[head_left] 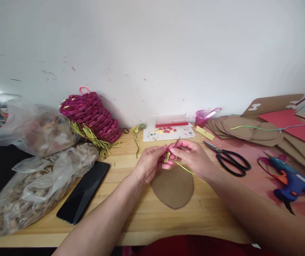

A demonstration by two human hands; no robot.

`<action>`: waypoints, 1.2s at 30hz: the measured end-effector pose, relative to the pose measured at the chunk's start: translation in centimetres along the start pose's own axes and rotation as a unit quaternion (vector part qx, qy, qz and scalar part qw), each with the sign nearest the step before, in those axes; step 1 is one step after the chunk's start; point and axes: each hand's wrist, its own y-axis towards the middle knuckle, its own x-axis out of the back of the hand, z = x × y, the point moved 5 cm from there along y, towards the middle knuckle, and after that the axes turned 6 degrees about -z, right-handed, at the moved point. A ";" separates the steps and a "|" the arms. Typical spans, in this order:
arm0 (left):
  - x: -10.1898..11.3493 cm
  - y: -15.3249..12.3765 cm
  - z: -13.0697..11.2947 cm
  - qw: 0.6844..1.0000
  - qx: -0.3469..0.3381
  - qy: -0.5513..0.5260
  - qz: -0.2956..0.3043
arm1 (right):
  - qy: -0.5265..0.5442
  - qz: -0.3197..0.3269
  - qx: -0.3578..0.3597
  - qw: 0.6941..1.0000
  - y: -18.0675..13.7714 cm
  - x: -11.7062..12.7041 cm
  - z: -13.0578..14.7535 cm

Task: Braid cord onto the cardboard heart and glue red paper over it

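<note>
My left hand (151,161) is closed, thumb and fingers pinching a small looped bundle of yellow-green yarn (168,156). Close against it, my right hand (191,154) is also closed, its fingertips at the yarn. A thin brown strand or stick pokes up at the right fingertips; its kind is too small to tell. One loose end of yarn trails below the right hand. Beneath both hands lies a heart-shaped brown cardboard piece (173,190), its top partly hidden by them.
Black scissors (229,160), a blue glue gun (292,181) and stacked cardboard shapes (237,128) are on the right. Leftward lie a phone (84,192), plastic bags (43,185) and a magenta braided piece (93,115). Behind are star cutouts (168,129) and a pink cup (202,117).
</note>
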 end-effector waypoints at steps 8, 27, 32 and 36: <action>0.3 0.2 0.2 1.000 0.001 0.012 -0.024 | -0.068 -0.034 0.028 0.997 0.2 0.5 0.3; 0.2 -0.1 -0.3 0.997 -0.056 0.044 -0.012 | -0.086 -0.058 0.039 0.994 0.5 1.0 0.3; 0.2 -0.1 -0.3 0.996 -0.065 0.064 -0.001 | -0.093 -0.066 0.040 0.993 0.6 1.1 0.3; 0.1 -0.3 -0.3 0.994 -0.076 0.084 0.001 | -0.099 -0.066 0.056 0.991 0.6 1.1 0.4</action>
